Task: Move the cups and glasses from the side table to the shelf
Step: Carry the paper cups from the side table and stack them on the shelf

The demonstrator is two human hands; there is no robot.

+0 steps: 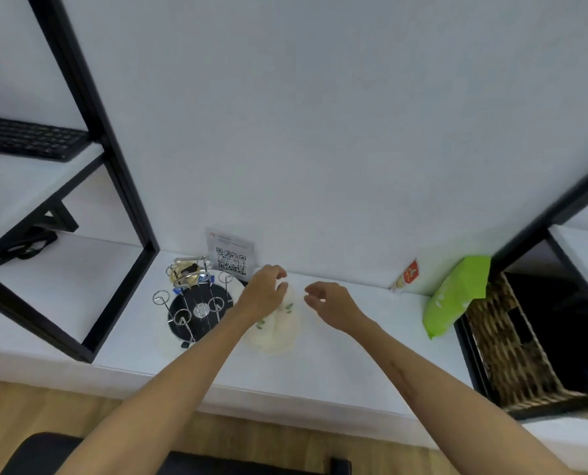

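A white cup with green leaf prints stands on the white shelf board, just right of a wire cup rack. My left hand reaches over the cup's top, its fingers curled round the upper rim. My right hand hovers a short way to the right of the cup, fingers loosely curled, holding nothing and not touching the cup. The rack has a round black base and several metal loop prongs; a glassy item sits at its back.
A QR-code card leans on the wall behind the rack. A small sachet and a green packet stand to the right, beside a wicker basket. Black frame posts rise at left; a keyboard lies on the upper left shelf.
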